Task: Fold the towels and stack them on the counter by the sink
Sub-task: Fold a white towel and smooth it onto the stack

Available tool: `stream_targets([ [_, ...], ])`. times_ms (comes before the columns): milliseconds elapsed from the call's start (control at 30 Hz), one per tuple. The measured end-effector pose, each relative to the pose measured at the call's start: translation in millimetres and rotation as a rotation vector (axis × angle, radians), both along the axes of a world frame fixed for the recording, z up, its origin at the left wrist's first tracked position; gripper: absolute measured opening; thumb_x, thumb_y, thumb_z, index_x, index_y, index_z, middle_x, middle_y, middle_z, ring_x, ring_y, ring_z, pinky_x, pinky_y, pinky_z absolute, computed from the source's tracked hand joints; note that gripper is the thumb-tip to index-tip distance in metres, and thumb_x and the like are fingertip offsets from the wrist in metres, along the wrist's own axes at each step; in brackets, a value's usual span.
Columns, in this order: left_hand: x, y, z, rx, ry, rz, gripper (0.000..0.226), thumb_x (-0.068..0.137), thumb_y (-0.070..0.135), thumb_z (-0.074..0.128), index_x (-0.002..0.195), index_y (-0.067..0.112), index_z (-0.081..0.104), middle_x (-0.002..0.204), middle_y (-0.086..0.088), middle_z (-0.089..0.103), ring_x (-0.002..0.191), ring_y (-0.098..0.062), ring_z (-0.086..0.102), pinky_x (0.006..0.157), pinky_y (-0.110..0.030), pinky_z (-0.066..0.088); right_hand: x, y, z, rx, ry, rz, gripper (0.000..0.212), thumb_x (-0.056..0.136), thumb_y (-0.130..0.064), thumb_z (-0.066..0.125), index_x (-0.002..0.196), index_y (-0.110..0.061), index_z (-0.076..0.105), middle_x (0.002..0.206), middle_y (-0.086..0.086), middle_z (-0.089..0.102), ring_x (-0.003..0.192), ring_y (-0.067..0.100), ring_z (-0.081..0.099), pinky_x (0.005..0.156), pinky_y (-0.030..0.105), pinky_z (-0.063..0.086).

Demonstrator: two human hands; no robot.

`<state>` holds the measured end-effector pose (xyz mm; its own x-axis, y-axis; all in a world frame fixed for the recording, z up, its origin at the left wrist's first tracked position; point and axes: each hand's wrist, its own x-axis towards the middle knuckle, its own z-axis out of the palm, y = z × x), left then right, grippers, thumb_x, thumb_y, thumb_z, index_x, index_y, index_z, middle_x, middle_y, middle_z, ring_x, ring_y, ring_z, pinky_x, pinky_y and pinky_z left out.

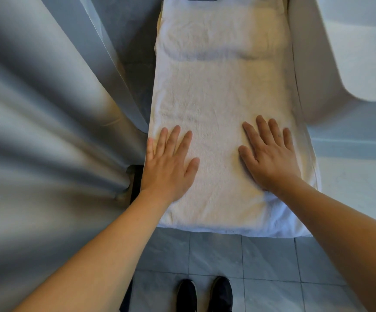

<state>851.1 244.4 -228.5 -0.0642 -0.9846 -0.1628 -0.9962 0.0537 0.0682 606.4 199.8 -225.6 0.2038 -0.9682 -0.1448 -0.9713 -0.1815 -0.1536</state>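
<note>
1. Head view, looking down: white towel [223,97] lies spread lengthwise on the table [349,176], running away from the person; near end hangs slightly over the table's front edge.
2. Towel surface mostly flat; a shallow crosswise crease shows in the far half. A second layer edge is visible along the towel's right and near sides.
3. Left hand [169,167]: flat, palm down, fingers straight and spread, pressing the towel near its left edge. Grip released; nothing held.
4. Right hand [270,156]: flat, palm down, fingers straight, pressing the towel near its right side. Grip released; nothing held.
5. Hands sit level with each other on the near half of the towel, apart, bare towel between them.
6. Sink [362,41]: white basin at upper right, beside the towel's far right; a bit of metal fitting at the frame's right edge.
7. Curtain [47,109]: grey, folded, hanging just left of the towel.
8. Floor [270,262]: grey tiles below the table's edge; two dark shoes [205,293] at the bottom.
</note>
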Motion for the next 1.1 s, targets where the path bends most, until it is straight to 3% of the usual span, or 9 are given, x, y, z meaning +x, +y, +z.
stream_targets([
  [167,0.0,-4.5,2.6,0.038,0.008,0.004,0.07,0.095,0.06,0.005,0.156,0.029,-0.01,0.165,0.002,-0.017,0.15,-0.022,-0.019,0.12,-0.051,-0.011,-12.9,20.2,18.5,-0.119,-0.274,-0.056,0.072,0.094,-0.06,0.006,0.151,-0.023,0.031,0.161,0.001,0.019,0.15,0.017,0.009,0.121,0.046,-0.002],
  [267,-6.3,5.9,13.9,-0.039,0.014,-0.052,0.083,0.09,0.071,0.001,0.158,0.023,-0.002,0.165,-0.001,-0.012,0.151,-0.023,-0.016,0.118,-0.056,-0.015,-41.0,53.5,27.0,-0.164,-0.118,0.276,0.082,0.092,-0.071,0.018,0.152,-0.016,0.03,0.16,0.006,0.021,0.149,0.023,0.017,0.12,0.051,0.009],
  [367,-25.2,38.2,18.2,-0.06,0.081,-0.35,0.099,0.083,0.083,0.016,0.158,0.019,0.008,0.166,-0.003,-0.001,0.152,-0.024,-0.006,0.118,-0.063,-0.001,-65.3,71.3,15.1,-0.057,0.102,0.527,0.103,0.082,-0.086,0.021,0.156,-0.014,0.014,0.162,0.008,0.01,0.149,0.028,0.011,0.119,0.052,0.01],
  [467,-30.8,61.4,4.9,-0.029,-0.089,-0.523,0.104,0.08,0.082,0.032,0.158,0.019,0.002,0.166,-0.004,-0.002,0.152,-0.027,-0.002,0.115,-0.067,0.008,-70.6,79.5,0.0,-0.059,0.166,0.531,0.112,0.076,-0.087,0.035,0.156,-0.013,0.012,0.163,0.01,0.008,0.149,0.031,0.008,0.118,0.055,0.013],
  [600,-15.9,60.5,-6.7,-0.02,-0.199,-0.54,0.111,0.08,0.076,0.045,0.154,0.025,-0.02,0.164,-0.001,-0.018,0.151,-0.027,-0.015,0.116,-0.065,0.0,-77.0,88.7,-8.2,-0.124,0.188,0.475,0.107,0.075,-0.081,0.043,0.156,-0.017,0.016,0.162,0.01,0.012,0.148,0.035,0.013,0.114,0.064,0.017],
  [700,9.9,67.5,-5.7,-0.019,-0.205,-0.452,0.119,0.072,0.077,0.057,0.156,0.029,-0.012,0.166,-0.002,-0.005,0.152,-0.028,-0.004,0.115,-0.067,0.008,-100.3,100.9,-14.2,-0.167,0.207,0.424,0.106,0.072,-0.075,0.054,0.156,-0.022,0.016,0.162,0.011,0.015,0.146,0.039,0.017,0.11,0.067,0.02],
  [800,39.3,75.9,-3.9,0.035,-0.131,-0.284,0.125,0.067,0.069,0.072,0.156,0.033,-0.008,0.166,-0.001,-0.003,0.152,-0.026,-0.005,0.115,-0.066,0.014,-122.3,113.0,-12.4,-0.116,0.226,0.209,0.12,0.062,-0.061,0.078,0.156,-0.023,0.013,0.161,0.013,0.016,0.145,0.04,0.018,0.109,0.069,0.019],
  [933,22.7,87.7,0.0,0.073,0.038,0.008,0.121,0.072,0.045,0.08,0.155,0.038,-0.007,0.162,0.001,-0.017,0.149,-0.024,-0.015,0.121,-0.055,0.008,-93.5,144.8,-9.6,-0.052,0.126,-0.282,0.107,0.077,-0.042,0.071,0.155,-0.019,0.002,0.161,0.014,0.003,0.148,0.036,0.003,0.116,0.056,0.0],
  [1100,-25.4,112.6,8.1,-0.063,0.96,1.073,0.092,0.079,0.001,0.064,0.15,0.035,0.015,0.149,0.002,0.021,0.125,-0.028,0.042,0.1,-0.039,0.044,-12.6,163.8,11.6,-0.184,-0.593,-1.298,0.076,0.074,-0.011,0.064,0.142,-0.017,0.031,0.145,0.014,0.027,0.126,0.036,0.035,0.104,0.048,0.033],
])
